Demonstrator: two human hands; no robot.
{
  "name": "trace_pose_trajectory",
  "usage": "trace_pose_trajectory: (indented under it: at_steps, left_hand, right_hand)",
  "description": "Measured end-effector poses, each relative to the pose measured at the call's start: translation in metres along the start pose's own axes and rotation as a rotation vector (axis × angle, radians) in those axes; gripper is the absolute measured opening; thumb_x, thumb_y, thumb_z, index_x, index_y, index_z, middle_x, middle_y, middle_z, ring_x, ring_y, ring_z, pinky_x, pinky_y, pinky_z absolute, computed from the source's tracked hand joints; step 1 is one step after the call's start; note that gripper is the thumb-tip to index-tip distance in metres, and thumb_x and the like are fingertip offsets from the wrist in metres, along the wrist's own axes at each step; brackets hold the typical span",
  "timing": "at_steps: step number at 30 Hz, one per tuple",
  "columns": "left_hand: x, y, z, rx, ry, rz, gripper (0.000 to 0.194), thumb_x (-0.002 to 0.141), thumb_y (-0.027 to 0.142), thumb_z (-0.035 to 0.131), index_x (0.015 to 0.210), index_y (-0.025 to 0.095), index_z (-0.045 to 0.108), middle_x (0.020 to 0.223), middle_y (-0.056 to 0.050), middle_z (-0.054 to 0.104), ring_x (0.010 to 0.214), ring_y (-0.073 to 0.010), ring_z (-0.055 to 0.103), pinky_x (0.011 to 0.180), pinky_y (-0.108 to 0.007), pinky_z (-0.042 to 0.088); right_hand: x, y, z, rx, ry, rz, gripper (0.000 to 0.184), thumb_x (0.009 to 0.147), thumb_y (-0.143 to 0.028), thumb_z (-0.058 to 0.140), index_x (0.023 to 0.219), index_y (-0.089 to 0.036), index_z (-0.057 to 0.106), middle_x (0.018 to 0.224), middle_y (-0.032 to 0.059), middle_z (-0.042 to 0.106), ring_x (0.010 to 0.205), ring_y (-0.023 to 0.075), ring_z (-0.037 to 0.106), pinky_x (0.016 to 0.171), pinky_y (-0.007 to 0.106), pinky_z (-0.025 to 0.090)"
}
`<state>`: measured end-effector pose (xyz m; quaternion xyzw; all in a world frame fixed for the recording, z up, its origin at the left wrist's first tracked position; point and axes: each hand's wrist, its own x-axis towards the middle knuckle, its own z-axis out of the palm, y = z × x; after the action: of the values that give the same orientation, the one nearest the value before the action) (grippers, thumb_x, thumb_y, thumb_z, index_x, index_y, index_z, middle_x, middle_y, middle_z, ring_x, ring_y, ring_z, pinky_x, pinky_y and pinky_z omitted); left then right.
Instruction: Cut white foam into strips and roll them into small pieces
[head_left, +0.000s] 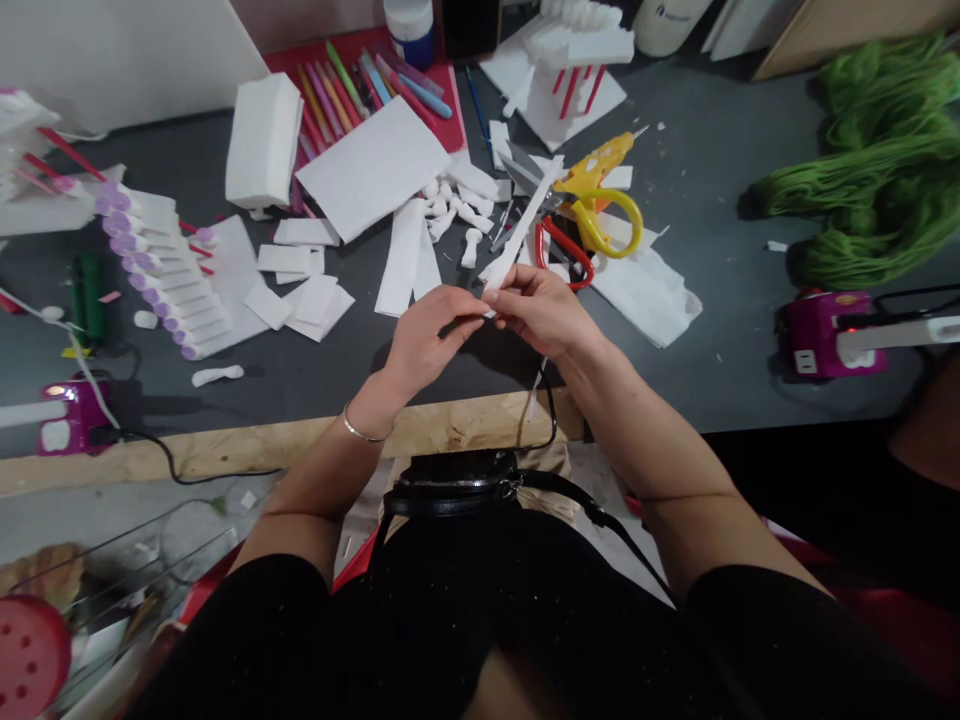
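A long white strip of tissue-like paper slants up from my fingertips, its lower end gathered. My right hand pinches that lower end between thumb and fingers. From the other side my left hand closes its fingertips on the same end, touching the right thumb. Just beyond lie red-handled scissors and yellow-handled scissors, partly behind the strip. Several small white twisted paper pieces are heaped left of the strip. Flat white strips rest above my left hand.
A row of white rolls with purple ends stands at left, near cut paper pieces. Colored markers lie behind a white sheet. Beyond the scissors is a yellow glue gun. Green yarn and a purple power adapter are at right.
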<state>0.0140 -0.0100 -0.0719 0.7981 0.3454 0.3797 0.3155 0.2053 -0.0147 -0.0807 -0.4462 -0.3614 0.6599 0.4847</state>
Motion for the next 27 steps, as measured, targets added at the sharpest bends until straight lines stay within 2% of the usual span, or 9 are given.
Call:
trace_pose_trajectory:
  at_steps: [3,6,11,16,21,27]
  left_hand:
    - [-0.001,-0.005,0.001,0.072,0.028,0.076,0.018,0.105,0.037,0.061,0.102,0.027,0.076,0.100,-0.003,0.079,0.093,-0.0172,0.072,0.085,-0.033,0.057]
    - [-0.001,-0.005,0.001,0.080,0.060,0.094,0.017,0.104,0.038,0.063,0.099,0.027,0.075,0.097,-0.002,0.079,0.090,-0.0165,0.072,0.082,-0.031,0.056]
    - [0.001,-0.002,-0.001,0.115,0.073,0.016,0.028,0.103,0.047,0.063,0.093,0.025,0.076,0.091,-0.003,0.078,0.087,-0.0172,0.071,0.082,-0.031,0.054]
    - [0.003,-0.002,-0.003,0.104,0.050,-0.004,0.029,0.102,0.047,0.065,0.091,0.022,0.075,0.091,-0.003,0.077,0.086,-0.0160,0.069,0.081,-0.029,0.053]
    - [0.004,0.002,-0.005,0.151,-0.023,-0.112,0.022,0.100,0.039,0.069,0.090,0.021,0.073,0.090,-0.003,0.076,0.082,-0.0158,0.066,0.076,-0.028,0.052]
    - [0.006,0.009,-0.006,0.114,-0.026,-0.217,0.012,0.093,0.027,0.076,0.084,0.021,0.071,0.084,0.000,0.074,0.075,-0.0146,0.063,0.073,-0.028,0.051]
  right_hand:
    - [0.000,0.000,0.000,0.006,-0.010,0.027,0.054,0.058,-0.056,0.099,0.072,-0.021,0.060,0.062,-0.0073,0.059,0.054,0.0065,0.054,0.052,0.022,0.052]
    - [-0.002,-0.001,0.002,-0.014,-0.017,0.012,0.053,0.061,-0.055,0.098,0.072,-0.021,0.059,0.063,-0.0066,0.059,0.055,0.0068,0.056,0.053,0.022,0.053]
    - [-0.004,-0.003,0.006,-0.074,0.024,-0.042,0.050,0.061,-0.054,0.097,0.070,-0.021,0.061,0.064,-0.0049,0.062,0.056,0.0080,0.058,0.056,0.024,0.055]
    - [-0.006,-0.006,0.004,-0.181,0.042,-0.112,0.049,0.064,-0.058,0.094,0.069,-0.020,0.064,0.060,-0.0050,0.063,0.054,0.0087,0.059,0.056,0.024,0.055]
    - [-0.007,-0.009,0.003,-0.307,0.021,-0.154,0.044,0.070,-0.057,0.090,0.067,-0.020,0.066,0.058,-0.0037,0.064,0.054,0.0102,0.060,0.055,0.024,0.052]
    - [-0.009,-0.009,0.002,-0.372,-0.001,-0.162,0.042,0.073,-0.056,0.088,0.068,-0.020,0.067,0.058,-0.0023,0.066,0.055,0.0113,0.060,0.055,0.025,0.049]
